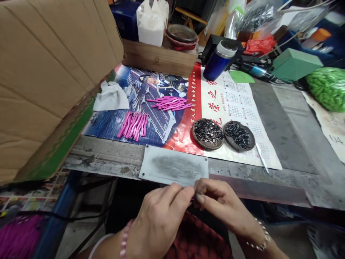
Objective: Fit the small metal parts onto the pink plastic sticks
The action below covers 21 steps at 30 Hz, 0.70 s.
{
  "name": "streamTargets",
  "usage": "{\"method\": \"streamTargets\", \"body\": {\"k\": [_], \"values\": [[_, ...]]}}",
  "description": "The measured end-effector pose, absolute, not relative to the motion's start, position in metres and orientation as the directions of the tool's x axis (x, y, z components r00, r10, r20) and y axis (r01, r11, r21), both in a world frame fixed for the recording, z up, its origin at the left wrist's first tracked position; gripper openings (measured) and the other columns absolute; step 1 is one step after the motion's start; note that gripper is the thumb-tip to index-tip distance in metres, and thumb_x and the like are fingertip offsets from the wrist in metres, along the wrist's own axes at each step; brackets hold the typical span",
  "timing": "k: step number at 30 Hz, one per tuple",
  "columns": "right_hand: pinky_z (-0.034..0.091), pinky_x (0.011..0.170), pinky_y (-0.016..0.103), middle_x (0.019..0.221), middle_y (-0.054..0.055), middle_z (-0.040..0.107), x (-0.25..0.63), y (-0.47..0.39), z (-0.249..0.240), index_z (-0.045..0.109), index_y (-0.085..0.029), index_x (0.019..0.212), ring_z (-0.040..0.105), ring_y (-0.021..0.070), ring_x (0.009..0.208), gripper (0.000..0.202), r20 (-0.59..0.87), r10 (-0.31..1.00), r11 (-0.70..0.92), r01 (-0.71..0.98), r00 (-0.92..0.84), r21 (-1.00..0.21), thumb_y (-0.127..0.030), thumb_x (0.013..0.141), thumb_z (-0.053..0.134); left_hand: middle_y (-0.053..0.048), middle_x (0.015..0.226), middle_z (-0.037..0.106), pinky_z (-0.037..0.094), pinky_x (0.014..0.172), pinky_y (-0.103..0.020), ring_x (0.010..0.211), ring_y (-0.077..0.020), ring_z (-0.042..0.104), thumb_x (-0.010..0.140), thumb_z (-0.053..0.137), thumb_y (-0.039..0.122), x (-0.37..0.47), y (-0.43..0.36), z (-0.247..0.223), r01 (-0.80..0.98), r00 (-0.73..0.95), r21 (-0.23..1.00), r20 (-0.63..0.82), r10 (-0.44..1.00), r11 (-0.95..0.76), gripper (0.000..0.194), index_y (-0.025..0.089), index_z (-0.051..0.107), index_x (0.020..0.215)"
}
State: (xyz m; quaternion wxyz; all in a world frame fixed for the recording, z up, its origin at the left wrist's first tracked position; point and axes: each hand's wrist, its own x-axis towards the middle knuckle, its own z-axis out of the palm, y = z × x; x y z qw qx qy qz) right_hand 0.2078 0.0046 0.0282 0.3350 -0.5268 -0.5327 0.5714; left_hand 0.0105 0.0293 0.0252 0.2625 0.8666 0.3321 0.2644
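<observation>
Grasping a small purple piece [192,198], the left hand [160,210] holds it just off the front edge of the table [107,158]. The right hand [222,203] curls its thumb and forefinger against the near end; whether they grip the piece or something smaller, I cannot tell. Most of the piece is covered, so its shape is unclear too. A loose pinch could let it slip and fall toward the dark red patterned cloth [202,235] below, where it might be hard to spot.

Beyond the hands lies a flat pale plate [174,166], its middle smudged dark and matte. Farther out are two bunches of smooth, slender magenta sticks, one neatly aligned [132,125], the other crossing loosely [169,103]. Beside them, a round shallow dish [207,147] of glinting metal bits touches or nearly touches another dish [252,136] of thin dark pins; a careless reach could tip either and mix the contents. All these sit on a glossy poster [180,138], near a creased cardboard box [54,72].
</observation>
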Motion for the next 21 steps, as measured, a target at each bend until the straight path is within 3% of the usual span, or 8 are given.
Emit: {"method": "streamTargets", "body": {"k": [5,9,13,15,18,21], "values": [[0.041,0.057,0.023,0.063,-0.001,0.051,0.203,0.003,0.026,0.048,-0.019,0.068,0.047,0.0122,0.06,0.042,-0.275,0.943,-0.248,0.157,-0.188,-0.956,-0.05,0.095,0.057,-0.006,0.082,0.073,0.056,0.06,-0.029,0.066,-0.0196,0.071,0.103,0.043,0.016,0.01,0.03,0.02,0.401,0.638,0.536,0.419,0.646,-0.743,0.021,0.015,0.06,0.114],[0.042,0.056,0.023,0.062,-0.001,0.054,0.204,0.002,0.026,0.05,-0.018,0.068,0.049,0.0119,0.059,0.044,-0.244,0.954,-0.216,0.169,-0.175,-0.962,-0.05,0.098,0.054,-0.006,0.084,0.072,0.056,0.061,-0.027,0.067,-0.0178,0.07,0.102,0.04,0.014,0.006,0.033,0.014,0.296,0.646,0.655,0.399,0.651,-0.695,0.023,0.018,0.058,0.117],[0.046,0.058,0.024,0.072,0.002,0.061,0.222,0.006,0.027,0.059,-0.018,0.08,0.057,0.0135,0.063,0.032,-0.073,0.997,-0.07,0.373,0.008,-0.925,-0.041,0.101,0.053,-0.004,0.089,0.069,0.054,0.068,-0.022,0.072,-0.0143,0.069,0.1,0.043,0.007,0.003,0.035,0.008,0.2,0.646,0.823,0.297,0.703,-0.532,0.027,0.022,0.057,0.118],[0.049,0.065,0.026,0.081,0.004,0.065,0.236,0.012,0.025,0.062,-0.018,0.09,0.062,0.0156,0.071,0.021,0.069,0.993,0.004,0.556,0.097,-0.831,-0.033,0.101,0.054,-0.002,0.09,0.068,0.052,0.068,-0.02,0.075,-0.0127,0.069,0.099,0.045,0.006,0.003,0.036,0.006,0.151,0.642,0.88,0.258,0.722,-0.45,0.027,0.023,0.057,0.115],[0.051,0.078,0.031,0.093,0.008,0.067,0.258,0.025,0.019,0.062,-0.018,0.099,0.064,0.02,0.087,0.012,0.28,0.958,0.119,0.787,0.07,-0.605,-0.025,0.101,0.054,0.0,0.091,0.068,0.05,0.071,-0.019,0.078,-0.0112,0.067,0.098,0.047,0.007,0.003,0.037,0.003,0.142,0.626,0.926,0.189,0.757,-0.349,0.025,0.025,0.058,0.11],[0.052,0.086,0.039,0.105,0.012,0.065,0.276,0.04,0.01,0.062,-0.016,0.11,0.063,0.0246,0.098,0.018,0.318,0.948,0.151,0.902,-0.016,-0.405,-0.025,0.103,0.05,0.002,0.089,0.067,0.05,0.07,-0.017,0.076,-0.0102,0.066,0.098,0.049,0.009,0.004,0.035,-0.001,0.135,0.607,0.946,0.157,0.779,-0.296,0.022,0.026,0.059,0.108]]}}
